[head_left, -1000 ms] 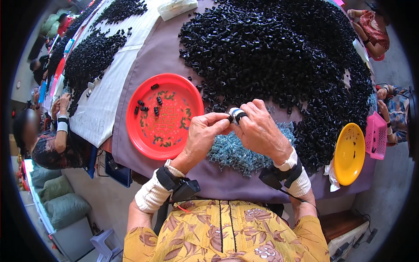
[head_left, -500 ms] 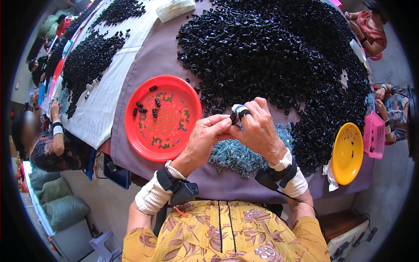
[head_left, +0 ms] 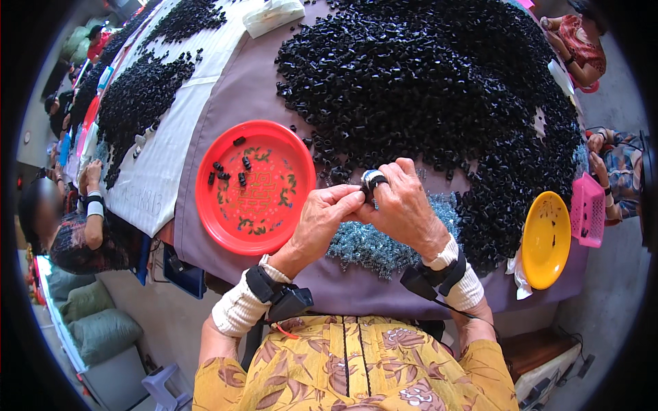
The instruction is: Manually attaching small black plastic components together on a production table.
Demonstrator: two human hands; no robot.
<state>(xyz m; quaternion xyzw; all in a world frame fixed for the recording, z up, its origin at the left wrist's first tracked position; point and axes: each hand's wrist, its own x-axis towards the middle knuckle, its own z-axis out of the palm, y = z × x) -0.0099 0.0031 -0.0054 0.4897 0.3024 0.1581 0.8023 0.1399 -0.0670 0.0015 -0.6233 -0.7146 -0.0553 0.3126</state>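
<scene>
My left hand [head_left: 317,218] and my right hand [head_left: 406,209] meet above the near part of the table, fingertips pinched together around a small black plastic part [head_left: 368,193]. Most of that part is hidden by the fingers. A black and white band wraps a finger of my right hand. Beneath my hands lies a heap of small, pale blue, spring-like pieces [head_left: 370,245]. To the left, a red plate [head_left: 212,161] with a printed pattern holds several black pieces [head_left: 247,163]. Beyond my hands spreads a large pile of small black parts [head_left: 404,89].
A yellow plate [head_left: 538,264] and a pink basket [head_left: 587,205] stand at the right edge. At the far side sits a white box [head_left: 274,17]. Another black pile [head_left: 147,89] lies on white cloth at left. Co-workers sit at left [head_left: 79,229] and right [head_left: 617,168].
My right hand has tilted and lowered slightly, its fingers closing further over the black part. My left hand stays nearly in place. The co-worker at left has moved their hands.
</scene>
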